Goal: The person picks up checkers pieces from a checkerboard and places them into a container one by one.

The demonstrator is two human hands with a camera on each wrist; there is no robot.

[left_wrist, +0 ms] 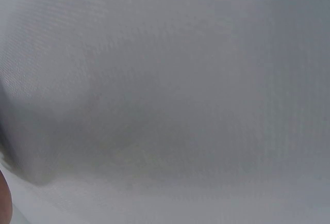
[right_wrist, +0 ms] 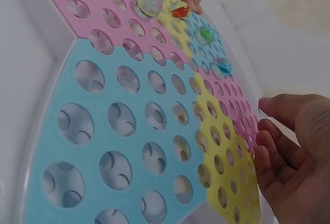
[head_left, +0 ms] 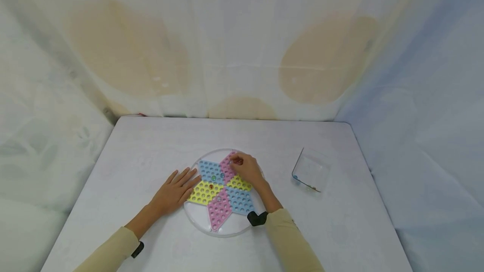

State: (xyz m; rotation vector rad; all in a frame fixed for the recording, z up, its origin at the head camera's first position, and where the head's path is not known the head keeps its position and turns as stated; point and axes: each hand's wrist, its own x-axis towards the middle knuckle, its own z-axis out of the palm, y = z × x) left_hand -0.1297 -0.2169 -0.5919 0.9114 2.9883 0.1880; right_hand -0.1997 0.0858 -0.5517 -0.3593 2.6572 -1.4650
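A round white board [head_left: 200, 226] carries a six-pointed star of pink, blue and yellow sections full of holes. My left hand [head_left: 174, 191] lies flat with fingers spread over its left edge. At the far pink section, my right hand [head_left: 247, 169] pinches a small clear marble [right_wrist: 262, 112] between thumb and fingertip, mostly hidden. Near the star's centre sit a clear marble [right_wrist: 148, 4], an orange marble [right_wrist: 180, 10], a green marble [right_wrist: 205, 34] and a blue marble [right_wrist: 221, 67]. In the left wrist view only a sliver of skin [left_wrist: 4, 199] shows beside white cloth.
A clear square box [head_left: 311, 169] stands to the right of the board, with a blue marble [head_left: 296, 177] and a few small pieces along its near side. White cloth covers the table [head_left: 151, 137]. Fabric curtains [head_left: 234, 53] rise behind and at both sides.
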